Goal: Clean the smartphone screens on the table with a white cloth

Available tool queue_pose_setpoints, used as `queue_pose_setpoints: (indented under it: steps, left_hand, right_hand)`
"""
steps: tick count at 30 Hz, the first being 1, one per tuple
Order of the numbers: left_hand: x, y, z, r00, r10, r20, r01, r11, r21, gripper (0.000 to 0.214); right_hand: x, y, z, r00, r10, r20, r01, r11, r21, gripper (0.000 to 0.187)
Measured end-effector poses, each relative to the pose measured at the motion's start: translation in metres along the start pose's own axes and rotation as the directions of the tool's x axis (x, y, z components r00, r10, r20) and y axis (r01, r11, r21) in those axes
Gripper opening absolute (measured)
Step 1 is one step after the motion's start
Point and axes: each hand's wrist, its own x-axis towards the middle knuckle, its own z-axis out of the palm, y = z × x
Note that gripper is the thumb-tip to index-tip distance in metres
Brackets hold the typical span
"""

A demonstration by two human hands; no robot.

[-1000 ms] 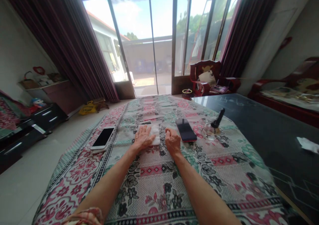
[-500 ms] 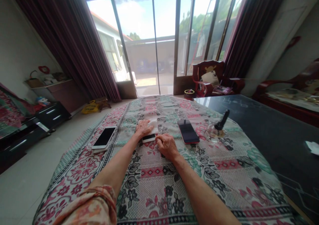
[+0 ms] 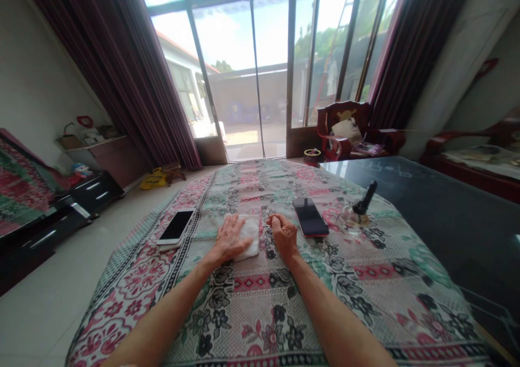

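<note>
My left hand (image 3: 231,238) lies flat with its fingers spread on a folded white wipe (image 3: 249,238), pressing it down. The wipe and hand cover the spot where a phone showed earlier; that phone is hidden. To the right of the wipe, my right hand (image 3: 283,234) rests on the cloth with fingers curled in, apart from the wipe. I see nothing in its fingers. A dark phone with a red edge (image 3: 310,217) lies just right of this hand. Left of my left hand is a white phone (image 3: 176,228) with a black screen, apparently resting on another flat item.
A patterned tablecloth (image 3: 264,318) covers the round table. On its right stands a clear glass object (image 3: 352,220) with a black upright handle (image 3: 366,196). A dark glossy table (image 3: 410,193) adjoins on the right. A carved wooden chair (image 3: 343,112) stands by the glass doors.
My left hand and the wipe have come nearer to me, over the phone that showed between my hands. My right hand has moved slightly right, away from the phone's edge.
</note>
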Motion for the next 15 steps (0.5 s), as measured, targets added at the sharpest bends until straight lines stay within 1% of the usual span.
queue_pose_setpoints:
  steps: [3,6,7,9,11,12,13,15]
  left_hand:
    - [0.005,0.005,0.003,0.999,-0.023,0.025,0.024,1.0,-0.017,0.069]
    - [0.025,0.009,0.001,0.998,-0.061,0.003,0.061,0.997,-0.054,0.069]
    - [0.033,0.009,0.0,0.998,-0.059,-0.01,0.058,0.996,-0.067,0.067]
    - [0.047,0.008,-0.003,0.999,-0.016,-0.037,0.012,0.995,-0.095,0.055]
    - [0.057,0.005,-0.005,0.998,0.032,-0.055,-0.039,0.991,-0.13,0.045]
    - [0.061,0.003,-0.005,0.997,0.047,-0.067,-0.057,0.987,-0.15,0.043]
    - [0.064,0.001,-0.005,0.995,0.054,-0.083,-0.068,0.983,-0.173,0.041]
    - [0.068,-0.004,-0.003,0.992,0.059,-0.112,-0.082,0.972,-0.221,0.041]
  right_hand:
    - [0.001,0.001,0.001,1.0,-0.008,-0.025,0.008,1.0,-0.017,0.031]
    - [0.001,0.002,0.001,0.998,0.01,-0.058,-0.01,1.0,-0.003,0.033]
    - [0.001,0.003,0.001,0.998,0.014,-0.062,-0.014,1.0,0.002,0.033]
    - [-0.001,0.002,0.001,0.999,0.004,-0.04,-0.005,1.0,-0.016,0.031]
    - [-0.004,0.0,0.0,0.998,-0.047,0.03,0.049,0.995,-0.085,0.028]
    - [-0.007,-0.001,0.0,0.992,-0.088,0.086,0.099,0.986,-0.133,0.027]
    - [-0.01,-0.003,0.0,0.979,-0.133,0.156,0.161,0.969,-0.186,0.026]
    - [-0.017,-0.008,-0.001,0.923,-0.218,0.318,0.311,0.909,-0.279,0.023]
